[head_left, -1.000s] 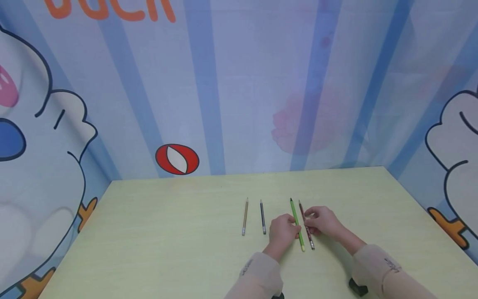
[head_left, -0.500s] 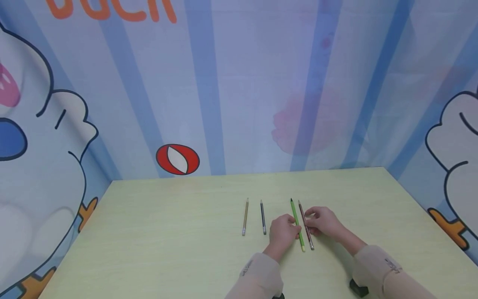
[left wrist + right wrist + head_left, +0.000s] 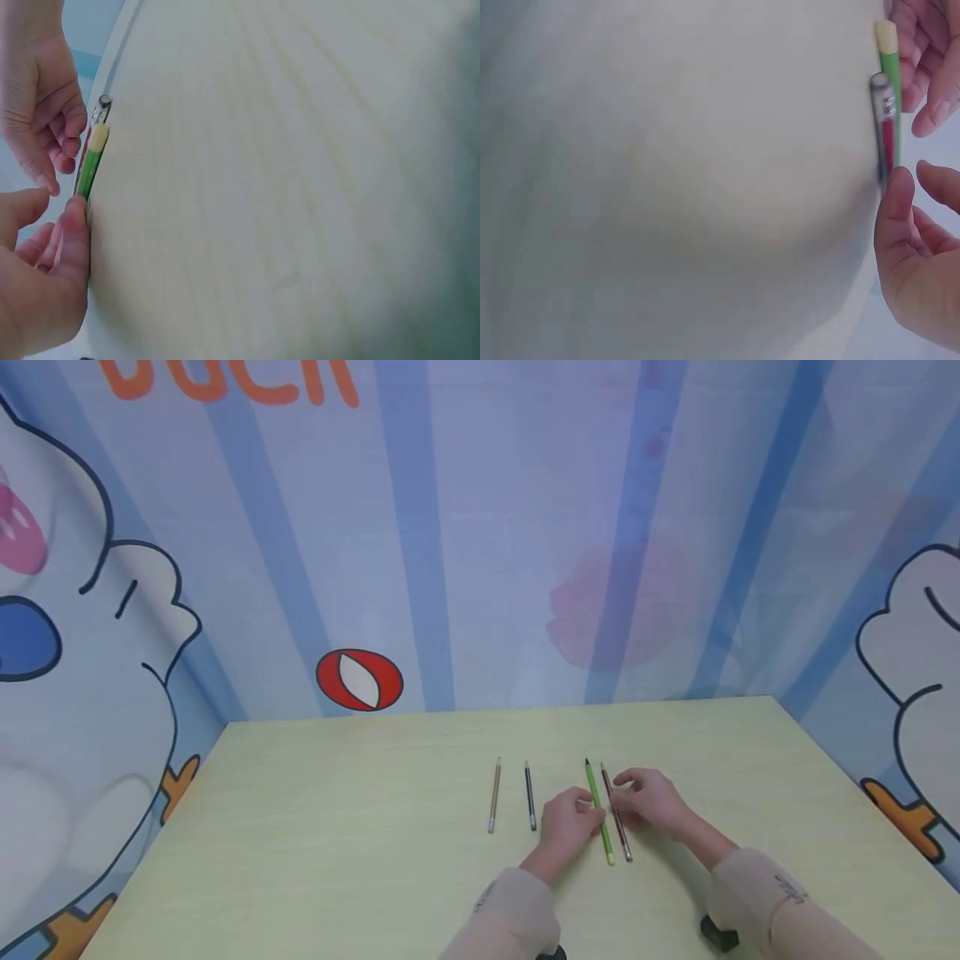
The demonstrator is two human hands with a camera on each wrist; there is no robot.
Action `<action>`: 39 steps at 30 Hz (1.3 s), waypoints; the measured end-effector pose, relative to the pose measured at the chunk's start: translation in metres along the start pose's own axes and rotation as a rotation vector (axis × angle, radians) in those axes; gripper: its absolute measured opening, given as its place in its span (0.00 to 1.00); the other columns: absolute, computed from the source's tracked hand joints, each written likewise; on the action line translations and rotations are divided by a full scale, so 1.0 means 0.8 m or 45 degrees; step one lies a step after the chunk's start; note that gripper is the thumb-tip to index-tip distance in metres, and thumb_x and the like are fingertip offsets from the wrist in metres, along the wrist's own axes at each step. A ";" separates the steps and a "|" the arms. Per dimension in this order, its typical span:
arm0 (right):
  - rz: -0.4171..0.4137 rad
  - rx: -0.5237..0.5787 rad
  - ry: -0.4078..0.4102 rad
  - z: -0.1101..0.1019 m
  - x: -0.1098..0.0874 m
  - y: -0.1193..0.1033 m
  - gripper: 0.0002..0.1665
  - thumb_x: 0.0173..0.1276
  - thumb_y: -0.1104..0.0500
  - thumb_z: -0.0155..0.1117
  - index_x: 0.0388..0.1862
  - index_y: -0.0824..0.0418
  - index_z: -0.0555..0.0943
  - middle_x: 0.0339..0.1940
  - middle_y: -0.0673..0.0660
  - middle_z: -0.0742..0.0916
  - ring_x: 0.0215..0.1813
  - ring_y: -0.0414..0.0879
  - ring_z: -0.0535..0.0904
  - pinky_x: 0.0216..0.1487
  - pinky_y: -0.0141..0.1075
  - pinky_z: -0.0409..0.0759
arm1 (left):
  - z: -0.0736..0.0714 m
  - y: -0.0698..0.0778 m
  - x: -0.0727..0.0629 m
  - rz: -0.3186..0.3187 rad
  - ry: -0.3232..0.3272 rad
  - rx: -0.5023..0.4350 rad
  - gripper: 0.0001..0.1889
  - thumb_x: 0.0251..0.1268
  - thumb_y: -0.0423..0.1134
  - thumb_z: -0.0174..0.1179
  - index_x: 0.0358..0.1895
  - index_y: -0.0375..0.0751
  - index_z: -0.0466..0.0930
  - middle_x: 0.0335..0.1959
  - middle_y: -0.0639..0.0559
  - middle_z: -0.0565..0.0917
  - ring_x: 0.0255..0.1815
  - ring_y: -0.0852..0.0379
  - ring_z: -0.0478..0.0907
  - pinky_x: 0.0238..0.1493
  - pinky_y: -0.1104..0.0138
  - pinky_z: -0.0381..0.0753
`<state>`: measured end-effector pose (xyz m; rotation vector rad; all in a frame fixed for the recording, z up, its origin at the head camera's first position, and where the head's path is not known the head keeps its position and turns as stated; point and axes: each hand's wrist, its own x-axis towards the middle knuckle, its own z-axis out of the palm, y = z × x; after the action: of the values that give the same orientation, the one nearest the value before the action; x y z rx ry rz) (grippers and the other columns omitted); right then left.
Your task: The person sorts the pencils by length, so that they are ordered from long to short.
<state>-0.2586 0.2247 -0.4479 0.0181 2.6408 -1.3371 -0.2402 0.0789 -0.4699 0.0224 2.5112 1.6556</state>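
In the head view a green pencil (image 3: 606, 838) with a pale yellow end and a dark red pencil (image 3: 622, 837) with a metal-banded end lie close together on the table. My left hand (image 3: 567, 824) is at the green one. Its thumb (image 3: 73, 227) touches the pencil, and the index finger stands apart from the thumb. My right hand (image 3: 654, 799) is beside the dark red pencil, its thumb (image 3: 897, 196) at the shaft and its index finger lifted away. Both thumbs hide part of the shafts.
Left of the hands lie a dark blue pencil (image 3: 530, 797) and a tan pencil (image 3: 494, 797), both roughly upright in view. The pale wooden table (image 3: 322, 827) ends at a printed cartoon backdrop (image 3: 510, 527). Beige sleeves (image 3: 517, 906) cover both forearms.
My right hand has risen slightly, and its index finger has lifted away from the dark red pencil. The left hand has shifted only a little. The pencils keep their places.
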 end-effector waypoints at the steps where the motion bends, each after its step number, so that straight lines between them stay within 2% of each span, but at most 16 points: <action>1: -0.006 -0.004 0.016 0.000 0.001 -0.003 0.21 0.58 0.62 0.58 0.49 0.71 0.70 0.20 0.55 0.81 0.18 0.42 0.73 0.22 0.34 0.72 | -0.003 -0.001 0.002 0.014 0.001 -0.021 0.12 0.51 0.38 0.61 0.40 0.41 0.77 0.22 0.56 0.81 0.18 0.65 0.75 0.23 0.74 0.72; 4: -0.004 0.021 0.055 0.001 0.004 -0.016 0.21 0.58 0.62 0.59 0.49 0.70 0.70 0.25 0.58 0.82 0.20 0.42 0.74 0.23 0.34 0.74 | -0.015 -0.003 0.008 0.056 0.030 -0.074 0.12 0.53 0.38 0.59 0.41 0.42 0.77 0.24 0.56 0.80 0.20 0.65 0.75 0.24 0.74 0.72; 8: 0.003 0.107 0.060 0.007 0.011 -0.035 0.22 0.57 0.62 0.59 0.50 0.71 0.70 0.30 0.61 0.81 0.23 0.41 0.77 0.26 0.34 0.78 | -0.043 -0.002 0.017 0.104 0.127 -0.106 0.13 0.55 0.37 0.58 0.44 0.40 0.76 0.26 0.54 0.80 0.21 0.65 0.77 0.25 0.74 0.73; 13: -0.017 0.184 0.050 0.022 0.021 -0.056 0.24 0.57 0.63 0.60 0.51 0.71 0.69 0.29 0.61 0.82 0.23 0.42 0.78 0.25 0.35 0.79 | -0.083 -0.004 0.027 0.126 0.243 -0.062 0.14 0.55 0.38 0.58 0.46 0.40 0.75 0.27 0.52 0.81 0.22 0.64 0.78 0.25 0.74 0.72; 16: -0.027 0.193 0.050 0.033 0.027 -0.066 0.24 0.56 0.63 0.60 0.52 0.70 0.69 0.29 0.61 0.82 0.23 0.44 0.78 0.25 0.35 0.79 | -0.105 -0.007 0.032 0.111 0.300 -0.021 0.15 0.54 0.37 0.58 0.46 0.39 0.75 0.28 0.51 0.82 0.23 0.63 0.79 0.28 0.72 0.74; 19: -0.023 0.201 0.033 0.047 0.033 -0.074 0.25 0.56 0.63 0.60 0.53 0.69 0.69 0.30 0.61 0.82 0.25 0.45 0.79 0.26 0.35 0.80 | -0.123 -0.012 0.035 0.052 0.338 0.044 0.15 0.54 0.38 0.58 0.46 0.41 0.75 0.31 0.50 0.83 0.25 0.61 0.80 0.33 0.69 0.75; 25: 0.011 0.199 -0.015 0.071 0.046 -0.081 0.26 0.55 0.63 0.62 0.53 0.67 0.69 0.33 0.60 0.82 0.27 0.45 0.79 0.26 0.35 0.80 | -0.145 -0.022 0.035 -0.068 0.310 0.191 0.19 0.53 0.40 0.60 0.50 0.42 0.72 0.35 0.49 0.82 0.33 0.56 0.78 0.38 0.64 0.76; 30: 0.038 0.104 -0.041 0.088 0.049 -0.085 0.25 0.54 0.62 0.63 0.51 0.65 0.70 0.32 0.59 0.81 0.26 0.44 0.78 0.26 0.33 0.79 | -0.152 -0.029 0.029 -0.062 0.269 0.273 0.24 0.49 0.40 0.63 0.51 0.39 0.70 0.35 0.47 0.82 0.35 0.53 0.78 0.41 0.62 0.75; 35: 0.034 -0.009 -0.014 0.102 0.047 -0.086 0.24 0.52 0.61 0.65 0.49 0.64 0.71 0.26 0.56 0.80 0.20 0.43 0.75 0.21 0.31 0.74 | -0.153 -0.037 0.028 -0.059 0.236 0.312 0.26 0.47 0.39 0.65 0.52 0.39 0.69 0.32 0.47 0.81 0.32 0.55 0.77 0.39 0.63 0.75; 39: 0.013 -0.042 0.000 0.111 0.048 -0.084 0.23 0.52 0.62 0.64 0.48 0.65 0.71 0.23 0.56 0.79 0.17 0.43 0.73 0.18 0.30 0.72 | -0.152 -0.039 0.028 -0.060 0.216 0.334 0.26 0.46 0.39 0.65 0.52 0.38 0.69 0.31 0.48 0.81 0.30 0.56 0.76 0.37 0.64 0.75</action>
<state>-0.2889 0.1108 -0.4517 0.0273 2.6585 -1.2902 -0.2750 -0.0427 -0.4532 -0.1563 2.8146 1.3521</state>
